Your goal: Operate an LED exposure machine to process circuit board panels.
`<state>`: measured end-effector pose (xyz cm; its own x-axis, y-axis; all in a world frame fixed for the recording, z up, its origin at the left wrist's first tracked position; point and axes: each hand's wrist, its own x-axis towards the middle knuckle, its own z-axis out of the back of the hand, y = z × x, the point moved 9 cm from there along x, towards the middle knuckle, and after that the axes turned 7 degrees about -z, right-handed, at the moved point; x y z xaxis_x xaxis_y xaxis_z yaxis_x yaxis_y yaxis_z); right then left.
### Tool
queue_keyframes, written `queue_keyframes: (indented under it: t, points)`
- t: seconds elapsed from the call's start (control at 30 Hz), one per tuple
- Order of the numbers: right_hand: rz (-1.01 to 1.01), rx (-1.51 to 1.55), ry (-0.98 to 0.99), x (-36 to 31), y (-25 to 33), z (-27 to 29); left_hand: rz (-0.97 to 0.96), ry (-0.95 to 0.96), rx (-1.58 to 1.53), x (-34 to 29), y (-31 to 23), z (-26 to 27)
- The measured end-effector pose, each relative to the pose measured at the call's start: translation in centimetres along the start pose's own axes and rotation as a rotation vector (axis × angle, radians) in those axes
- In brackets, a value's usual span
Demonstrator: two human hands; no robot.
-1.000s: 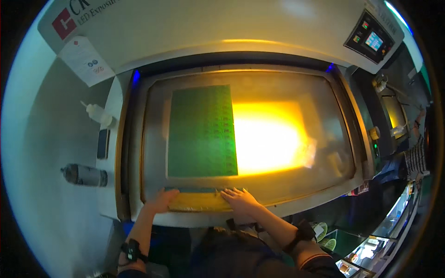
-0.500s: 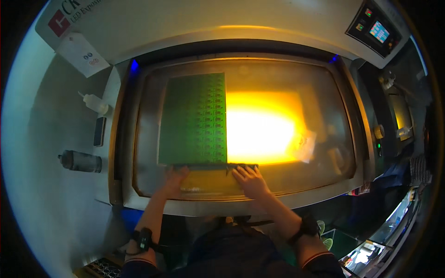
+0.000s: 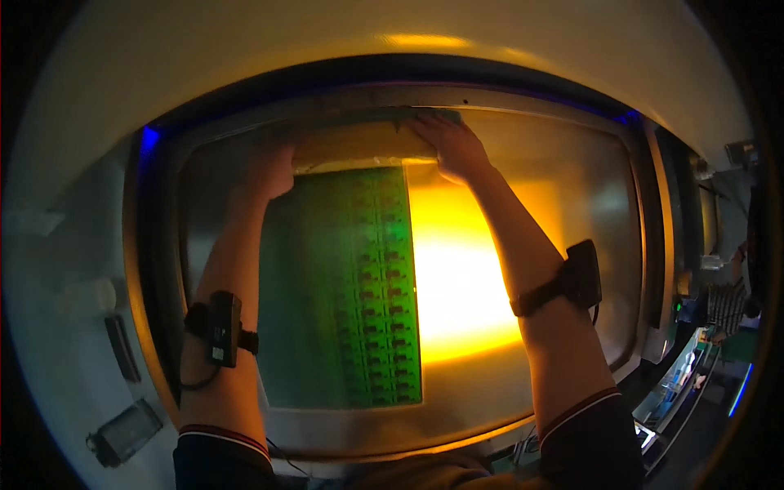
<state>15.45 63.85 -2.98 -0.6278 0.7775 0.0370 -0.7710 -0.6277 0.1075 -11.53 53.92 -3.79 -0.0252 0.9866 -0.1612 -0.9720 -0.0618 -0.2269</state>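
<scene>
A green circuit board panel (image 3: 376, 286) with rows of dark repeated patterns lies under the clear film or glass of a framed bed (image 3: 465, 400). Across its far edge lies a wide amber squeegee-like blade (image 3: 359, 145) with a dark back edge. My left hand (image 3: 276, 170) grips the blade's left end, its fingers dim in the shade. The right end is held by my right hand (image 3: 459, 151), fingers laid over the dark edge. Both arms reach far forward over the bed. Bright yellow light (image 3: 457, 278) glares beside the panel on the right.
A machine hood (image 3: 392, 24) overhangs the bed's far side. On the left ledge sit a phone-like dark slab (image 3: 122, 349) and a grey bottle or roll (image 3: 124, 433), both blurred. Raised rails (image 3: 151, 318) border the bed. Another person's striped sleeve (image 3: 725, 304) shows at far right.
Both hands have moved the blade from the panel's near edge to its far edge. My view has leaned forward, so the panel looks larger and lower. The control screen has left the picture.
</scene>
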Motion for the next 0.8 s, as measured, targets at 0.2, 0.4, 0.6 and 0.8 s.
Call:
queue_keyframes:
  t: [0.2, 0.4, 0.6, 0.8]
  points:
    - [0.062, -0.046, -0.012, -1.1, -1.3, -0.7, -0.119, -0.159, 0.341, -1.9, -4.9, 1.7]
    - [0.164, 0.159, 0.236, -23.8, 8.4, 0.9, 0.004, 0.468, 0.045, -23.8, -9.0, -5.1]
    - [0.231, 0.198, 0.588, -53.2, 15.7, 3.2, -0.169, 0.598, -0.056, -51.6, -20.8, -9.8]
    - [0.173, 0.241, 0.326, -41.8, 15.4, 3.3, -0.258, 0.343, 0.276, -45.1, -11.4, -12.4]
